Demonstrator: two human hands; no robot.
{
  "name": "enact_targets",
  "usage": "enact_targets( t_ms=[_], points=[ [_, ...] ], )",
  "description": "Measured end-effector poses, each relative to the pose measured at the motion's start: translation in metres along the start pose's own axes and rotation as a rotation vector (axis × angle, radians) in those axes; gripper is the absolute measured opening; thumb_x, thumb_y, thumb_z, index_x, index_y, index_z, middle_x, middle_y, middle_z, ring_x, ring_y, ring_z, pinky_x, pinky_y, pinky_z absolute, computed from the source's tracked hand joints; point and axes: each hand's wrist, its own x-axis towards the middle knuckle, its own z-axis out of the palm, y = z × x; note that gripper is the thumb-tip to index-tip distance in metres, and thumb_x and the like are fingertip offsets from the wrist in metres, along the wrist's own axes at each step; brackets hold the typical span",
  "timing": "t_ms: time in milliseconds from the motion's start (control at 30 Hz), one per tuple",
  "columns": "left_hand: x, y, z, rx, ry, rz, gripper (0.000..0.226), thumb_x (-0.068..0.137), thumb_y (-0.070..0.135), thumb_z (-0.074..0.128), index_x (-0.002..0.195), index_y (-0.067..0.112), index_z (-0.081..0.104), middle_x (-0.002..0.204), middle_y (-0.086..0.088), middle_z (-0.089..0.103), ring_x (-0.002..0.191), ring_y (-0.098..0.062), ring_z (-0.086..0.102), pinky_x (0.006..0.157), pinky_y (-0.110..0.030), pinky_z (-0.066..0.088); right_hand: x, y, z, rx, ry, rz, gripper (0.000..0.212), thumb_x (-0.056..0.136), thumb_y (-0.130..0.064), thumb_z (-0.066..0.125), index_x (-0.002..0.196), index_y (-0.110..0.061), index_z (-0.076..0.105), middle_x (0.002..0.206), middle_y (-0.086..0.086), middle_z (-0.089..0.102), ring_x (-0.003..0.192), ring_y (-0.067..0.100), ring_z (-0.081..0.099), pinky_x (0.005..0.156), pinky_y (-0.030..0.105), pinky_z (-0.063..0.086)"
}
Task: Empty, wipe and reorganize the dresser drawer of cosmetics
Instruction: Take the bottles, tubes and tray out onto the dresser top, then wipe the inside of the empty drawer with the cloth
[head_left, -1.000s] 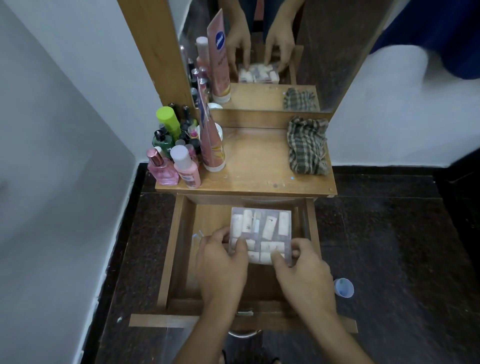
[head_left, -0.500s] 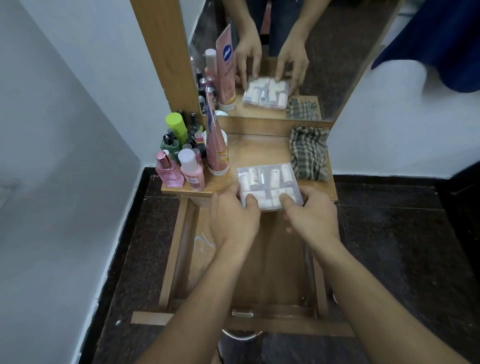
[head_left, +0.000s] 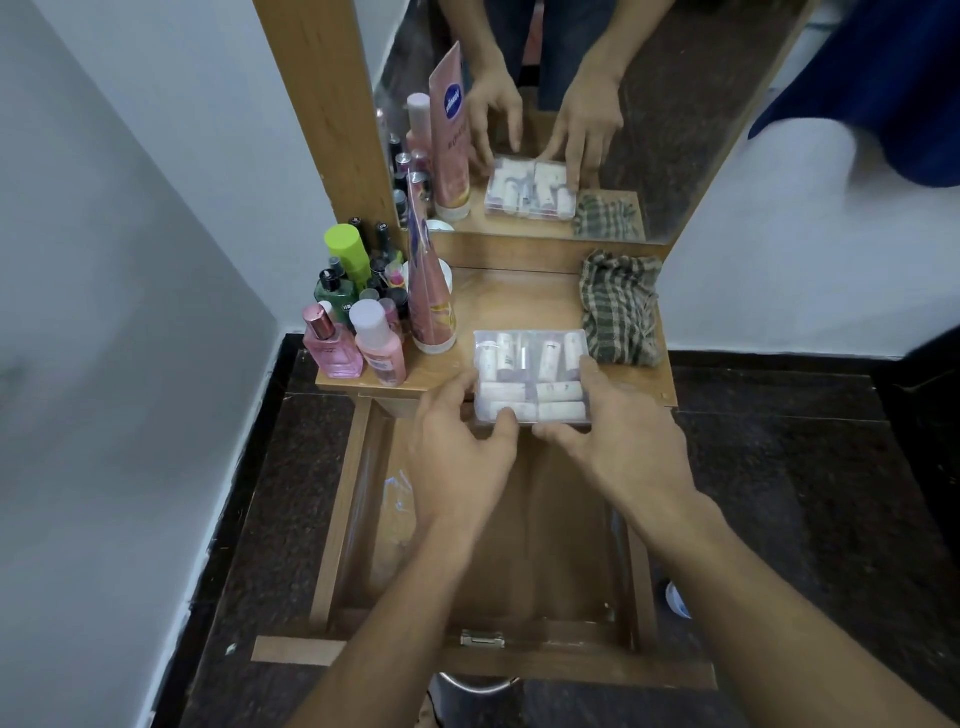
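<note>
From the head view, the left hand (head_left: 457, 447) and right hand (head_left: 618, 436) both grip the near edge of a clear plastic case of small white tubes (head_left: 531, 376), which rests on the dresser top (head_left: 519, 306) beside the checked cloth (head_left: 621, 309). The drawer (head_left: 509, 545) below looks emptied (bottles (head_left: 358, 312) crowd the left). Judged: emptying is ending; next, release the case and take the cloth to wipe.

we can read little here: up and left of our hands, the tall pink tube's reflection in the mirror (head_left: 451, 140) carries a blue round nivea logo, seen reversed. print on the other bottles and small tubes is too blurred to read.
</note>
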Motion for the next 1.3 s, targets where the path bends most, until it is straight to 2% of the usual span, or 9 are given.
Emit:
enact_targets(
  t_ms=[100,367,867,933,1000,1067,1100,1200,1300],
  points=[
    [0.008,-0.002,0.004,0.093,0.027,0.062,0.051,0.084,0.021,0.076,0.133,0.020,0.066,0.127,0.002,0.067,0.115,-0.017,0.064,0.103,-0.036,0.048,0.008,-0.002,0.000,-0.093,0.024,-0.042,0.084,0.086,-0.073,0.057,0.152,-0.027,0.034,0.120,0.007,0.065,0.108,0.033,0.063,0.077,0.041,0.052],
    [0.029,-0.005,0.017,0.201,0.152,0.117,0.035,0.090,0.027,0.074,0.124,0.019,0.071,0.115,0.001,0.070,0.105,-0.022,0.067,0.088,-0.035,0.048,0.039,-0.014,0.000,-0.189,0.051,-0.107,0.077,0.093,-0.070,0.047,0.156,-0.028,0.034,0.124,0.012,0.059,0.106,0.038,0.063,0.075,0.041,0.050],
    [0.036,0.003,0.027,0.314,0.085,0.137,0.046,0.099,0.019,0.058,0.146,0.017,0.055,0.146,-0.001,0.058,0.134,-0.023,0.050,0.108,-0.033,0.041,0.067,-0.022,-0.011,-0.179,-0.007,-0.064,0.074,0.096,-0.065,0.049,0.157,-0.030,0.028,0.113,0.013,0.067,0.106,0.035,0.064,0.076,0.040,0.049],
    [0.031,0.003,0.025,0.291,0.087,0.147,0.045,0.100,0.018,0.058,0.144,0.014,0.056,0.143,-0.003,0.060,0.132,-0.024,0.053,0.107,-0.035,0.042,0.059,-0.018,-0.012,-0.153,0.090,-0.097,0.068,0.096,-0.061,0.052,0.152,-0.028,0.034,0.108,0.010,0.067,0.100,0.034,0.065,0.072,0.040,0.049],
    [0.023,0.001,0.021,0.239,0.082,0.165,0.043,0.099,0.017,0.059,0.142,0.012,0.058,0.135,-0.005,0.065,0.124,-0.025,0.059,0.103,-0.040,0.047,0.052,-0.011,-0.016,-0.108,0.298,-0.107,0.055,0.096,-0.050,0.055,0.144,-0.025,0.045,0.110,0.010,0.063,0.096,0.034,0.064,0.067,0.038,0.047],
    [0.009,-0.003,0.016,0.195,0.076,0.180,0.041,0.097,0.015,0.062,0.138,0.014,0.062,0.127,-0.004,0.066,0.115,-0.024,0.064,0.099,-0.043,0.050,0.058,0.000,-0.021,-0.086,0.478,-0.057,0.047,0.092,-0.039,0.059,0.133,-0.015,0.056,0.113,0.015,0.058,0.099,0.037,0.059,0.066,0.038,0.043],
    [0.000,-0.007,0.014,0.179,0.071,0.180,0.041,0.096,0.014,0.064,0.136,0.015,0.063,0.125,-0.003,0.066,0.114,-0.024,0.064,0.098,-0.043,0.052,0.064,0.006,-0.024,-0.080,0.484,-0.006,0.047,0.091,-0.036,0.060,0.129,-0.010,0.058,0.116,0.018,0.056,0.104,0.039,0.056,0.070,0.040,0.044],
    [-0.028,-0.014,0.006,0.158,0.044,0.147,0.037,0.094,0.015,0.067,0.132,0.015,0.066,0.118,-0.002,0.066,0.108,-0.023,0.064,0.092,-0.045,0.056,0.083,0.018,-0.029,-0.032,0.263,0.110,0.048,0.093,-0.039,0.060,0.126,-0.004,0.058,0.127,0.021,0.053,0.115,0.041,0.049,0.088,0.046,0.047],
    [-0.053,-0.014,0.002,0.150,0.034,0.146,0.028,0.093,0.017,0.069,0.121,0.016,0.071,0.116,0.003,0.069,0.102,-0.020,0.067,0.086,-0.045,0.058,0.088,0.018,-0.025,-0.049,0.186,0.066,0.043,0.091,-0.034,0.061,0.121,-0.004,0.062,0.128,0.020,0.054,0.114,0.039,0.050,0.087,0.043,0.049]
  ],
)
